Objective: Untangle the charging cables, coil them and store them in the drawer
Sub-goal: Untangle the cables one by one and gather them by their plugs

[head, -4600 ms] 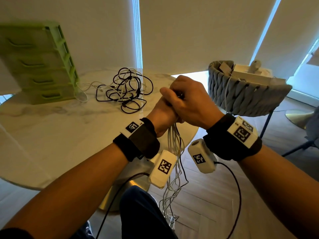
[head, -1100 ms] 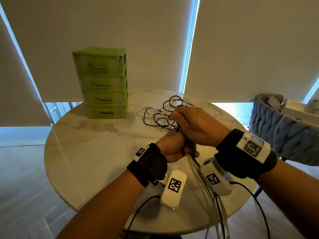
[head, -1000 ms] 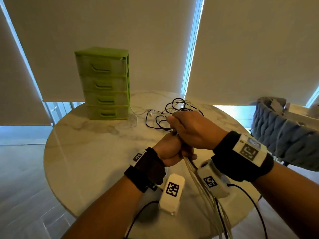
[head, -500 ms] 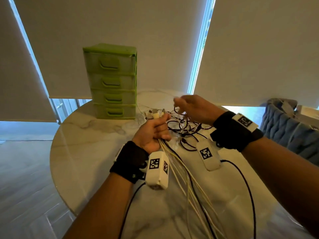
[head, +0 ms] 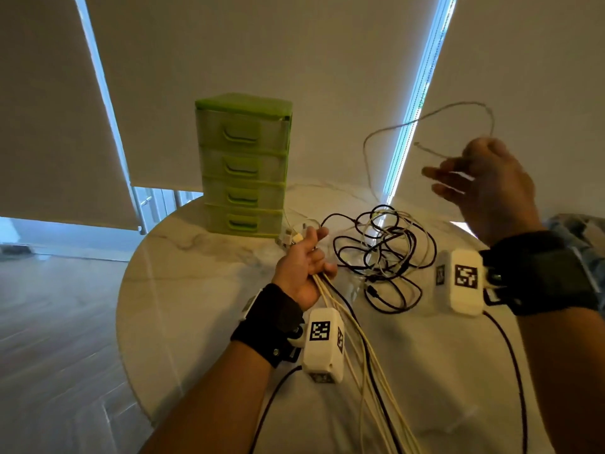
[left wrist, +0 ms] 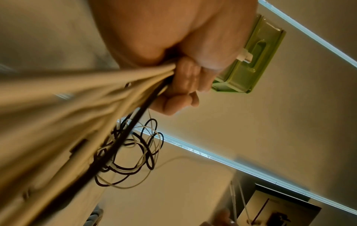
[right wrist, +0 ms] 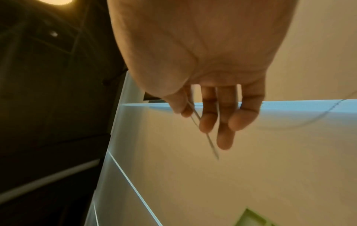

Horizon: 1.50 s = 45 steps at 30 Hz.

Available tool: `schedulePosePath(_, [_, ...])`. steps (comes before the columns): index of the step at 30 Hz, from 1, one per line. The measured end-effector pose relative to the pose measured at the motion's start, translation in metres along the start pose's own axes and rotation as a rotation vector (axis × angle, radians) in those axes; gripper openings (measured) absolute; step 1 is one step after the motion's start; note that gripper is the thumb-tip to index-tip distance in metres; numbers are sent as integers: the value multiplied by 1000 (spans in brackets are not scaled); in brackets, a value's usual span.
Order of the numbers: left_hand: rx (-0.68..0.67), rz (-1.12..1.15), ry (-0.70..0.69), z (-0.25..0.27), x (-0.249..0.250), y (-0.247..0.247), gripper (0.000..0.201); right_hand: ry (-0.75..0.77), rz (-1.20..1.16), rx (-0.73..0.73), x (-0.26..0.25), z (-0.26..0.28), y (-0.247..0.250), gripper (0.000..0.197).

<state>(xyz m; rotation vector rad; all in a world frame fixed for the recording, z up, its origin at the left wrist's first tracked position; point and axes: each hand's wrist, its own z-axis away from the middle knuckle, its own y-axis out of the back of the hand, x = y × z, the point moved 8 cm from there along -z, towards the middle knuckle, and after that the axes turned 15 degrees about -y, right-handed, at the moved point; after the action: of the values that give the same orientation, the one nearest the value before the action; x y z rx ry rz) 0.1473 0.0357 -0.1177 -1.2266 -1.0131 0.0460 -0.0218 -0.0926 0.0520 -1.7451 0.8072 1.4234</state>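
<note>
My left hand (head: 302,267) grips a bundle of cream cables (head: 357,348) with one black cable in it; their plugs (head: 293,238) stick out above my fist. The left wrist view shows the same grip (left wrist: 185,82) on the bundle (left wrist: 92,94). My right hand (head: 474,181) is raised high at the right. A thin white cable (head: 389,129) runs between its thumb and forefinger (right wrist: 207,119) and loops upward in the air. A tangle of black and white cables (head: 383,253) lies on the round marble table (head: 196,290). The green drawer unit (head: 244,165) stands at the back, all drawers closed.
A grey woven basket (head: 586,231) shows at the right edge, beside the table. Closed roller blinds hang behind the table. Wooden floor lies to the left. The bundle trails over the table's near edge.
My hands have separated. The right hand let go of the bundle, reached the tangle and rose up and right with a thin white cable. The left hand keeps the bundle, now over the table.
</note>
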Motion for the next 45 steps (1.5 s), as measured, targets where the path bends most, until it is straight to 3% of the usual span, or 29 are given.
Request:
schedulePosePath(6, [23, -59, 12, -2, -6, 6, 33, -111, 325, -88, 21, 12, -10, 23])
schedulePosePath(13, [-54, -75, 41, 5, -8, -5, 24, -234, 378, -173, 61, 18, -38, 26])
schedulePosePath(20, [-141, -32, -61, 8, -1, -20, 21, -338, 505, -282, 100, 31, -67, 22])
schedulePosePath(22, [-148, -58, -89, 7, 0, -20, 25, -266, 593, -185, 99, 29, -60, 18])
schedulePosePath(24, [-158, -97, -110, 8, 1, -20, 25, -64, 675, 19, 82, 30, -46, 50])
schedulePosePath(26, [-164, -139, -122, 7, 2, -19, 21, 142, 736, 103, 63, 39, -47, 70])
schedulePosePath(28, [-176, -171, -121, 7, 3, -19, 19, 186, 893, 26, 65, 44, -61, 59])
schedulePosePath(32, [-223, -122, -104, 7, 4, -21, 20, -136, 1228, -352, 108, 48, -77, 30])
schedulePosePath(34, [-244, -58, -104, 9, 9, -26, 19, -215, 1260, -393, 110, 53, -70, 19])
schedulePosePath(37, [-241, 87, -139, 12, 21, -31, 18, -136, 1258, -305, 89, 49, -53, 3])
schedulePosePath(40, [-199, 181, -170, 11, 34, -25, 20, 78, 1240, -70, 60, 35, -37, 5])
schedulePosePath(43, [-243, 143, -129, 14, 42, -23, 17, 315, 1078, 203, 36, 19, -23, 5])
schedulePosePath(45, [-302, 33, -61, 21, 43, -29, 22, 373, 1007, 295, 28, 18, -18, 7])
